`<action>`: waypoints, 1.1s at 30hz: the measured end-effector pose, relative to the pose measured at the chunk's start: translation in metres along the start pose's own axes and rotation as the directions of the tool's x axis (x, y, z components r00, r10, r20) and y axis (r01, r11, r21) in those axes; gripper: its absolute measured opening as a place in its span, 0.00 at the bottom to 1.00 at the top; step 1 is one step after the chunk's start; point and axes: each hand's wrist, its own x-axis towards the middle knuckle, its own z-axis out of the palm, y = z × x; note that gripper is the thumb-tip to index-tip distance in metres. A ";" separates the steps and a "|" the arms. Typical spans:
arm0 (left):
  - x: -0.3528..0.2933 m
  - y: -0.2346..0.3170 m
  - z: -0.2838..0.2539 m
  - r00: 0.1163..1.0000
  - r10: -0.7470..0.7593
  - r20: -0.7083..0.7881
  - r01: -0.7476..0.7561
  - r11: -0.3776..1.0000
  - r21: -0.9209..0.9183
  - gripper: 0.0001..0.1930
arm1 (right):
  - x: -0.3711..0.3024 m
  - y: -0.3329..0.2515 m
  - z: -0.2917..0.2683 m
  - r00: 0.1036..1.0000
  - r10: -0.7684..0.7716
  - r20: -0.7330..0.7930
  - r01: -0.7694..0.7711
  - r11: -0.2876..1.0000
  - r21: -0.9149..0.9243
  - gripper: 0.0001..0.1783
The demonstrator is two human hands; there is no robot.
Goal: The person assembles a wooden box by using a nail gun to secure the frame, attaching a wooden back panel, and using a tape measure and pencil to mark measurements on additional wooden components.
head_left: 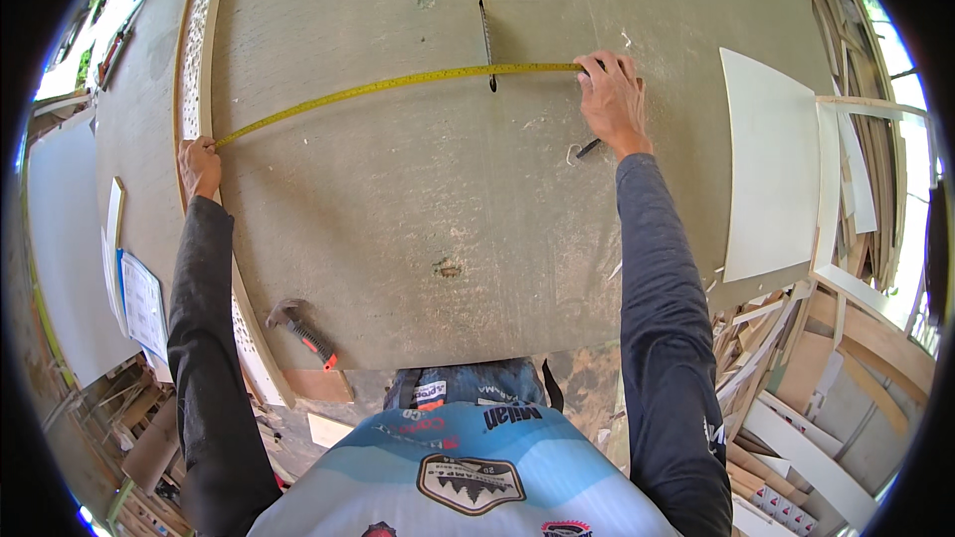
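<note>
A yellow tape measure (398, 81) is stretched across the grey worktable (398, 199), bowing slightly toward the far side. My left hand (201, 169) pinches its left end against a long wooden fence (202, 40) with a speckled face. At the other end, my right hand (614, 104) is closed on the tape; whatever lies under its palm is hidden. The tape crosses a toothed circular saw blade (486, 35) that stands up through a slot in the tabletop. Just below my right hand lies a short dark stick-like object (589, 148), its kind unclear.
A claw hammer (303, 333) with a black and red handle lies near the table's front left. White panels (771, 164) rest along the right edge. Wood offcuts (796, 428) pile up at lower right. Beyond the fence is a blue-edged sheet (144, 300).
</note>
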 end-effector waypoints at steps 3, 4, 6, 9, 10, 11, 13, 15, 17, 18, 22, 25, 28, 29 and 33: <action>0.002 -0.002 -0.002 0.999 -0.005 0.037 0.006 1.000 -0.018 0.08 | 0.003 -0.002 0.005 1.000 -0.012 -0.010 0.012 1.000 -0.011 0.13; 0.003 -0.006 -0.002 0.998 0.011 0.055 -0.010 1.000 -0.012 0.08 | 0.002 -0.002 0.006 1.000 -0.012 -0.017 0.012 1.000 -0.012 0.12; 0.003 -0.022 -0.001 0.999 0.017 0.030 -0.014 0.995 -0.103 0.10 | 0.003 -0.005 0.007 0.999 -0.020 -0.034 0.020 1.000 -0.011 0.12; -0.009 -0.025 -0.001 0.997 -0.007 -0.082 -0.016 0.961 -0.274 0.19 | 0.002 -0.006 0.006 1.000 -0.014 -0.027 0.014 1.000 -0.005 0.12; -0.019 -0.026 -0.004 0.993 -0.015 -0.118 -0.016 0.968 -0.251 0.23 | 0.002 -0.006 0.008 0.999 -0.018 -0.037 0.017 1.000 -0.012 0.12; -0.029 -0.024 -0.010 0.988 -0.016 -0.155 -0.020 0.973 -0.228 0.27 | 0.001 -0.005 0.008 0.999 -0.017 -0.049 0.016 1.000 -0.020 0.12; -0.059 -0.041 -0.019 0.990 0.017 -0.141 -0.039 0.988 -0.152 0.37 | -0.002 -0.005 0.011 0.997 -0.019 -0.069 0.017 1.000 -0.022 0.12; -0.097 -0.056 -0.031 0.995 -0.077 -0.066 0.069 0.991 -0.116 0.47 | -0.004 -0.006 0.011 0.996 -0.016 -0.090 0.015 1.000 -0.012 0.12; -0.142 -0.080 -0.041 0.979 -0.196 0.059 0.200 0.977 -0.068 0.56 | -0.005 -0.005 0.013 0.995 -0.021 -0.101 0.021 1.000 0.005 0.12; -0.165 -0.098 -0.045 0.971 -0.208 0.115 0.213 0.977 -0.027 0.60 | -0.004 -0.005 0.014 0.994 -0.024 -0.107 0.026 1.000 0.015 0.11; -0.243 -0.089 -0.074 0.886 -0.256 0.386 0.297 0.954 -0.050 0.66 | -0.006 -0.006 0.011 0.995 -0.006 -0.101 0.006 1.000 0.005 0.12; -0.284 -0.111 -0.069 0.906 -0.249 0.343 0.271 0.962 -0.017 0.66 | -0.005 -0.009 0.011 0.997 -0.002 -0.077 0.001 1.000 -0.017 0.13; -0.279 -0.095 -0.075 0.846 -0.356 0.396 0.382 0.924 0.015 0.65 | -0.005 -0.005 0.014 0.996 -0.009 -0.091 0.007 1.000 -0.027 0.13; -0.281 -0.096 -0.075 0.855 -0.349 0.384 0.376 0.927 0.005 0.64 | -0.005 -0.005 0.015 0.994 -0.021 -0.107 0.018 1.000 -0.023 0.12; -0.277 -0.083 -0.082 0.850 -0.364 0.381 0.391 0.920 0.005 0.63 | -0.003 -0.004 0.017 0.993 -0.029 -0.114 0.027 0.999 -0.020 0.12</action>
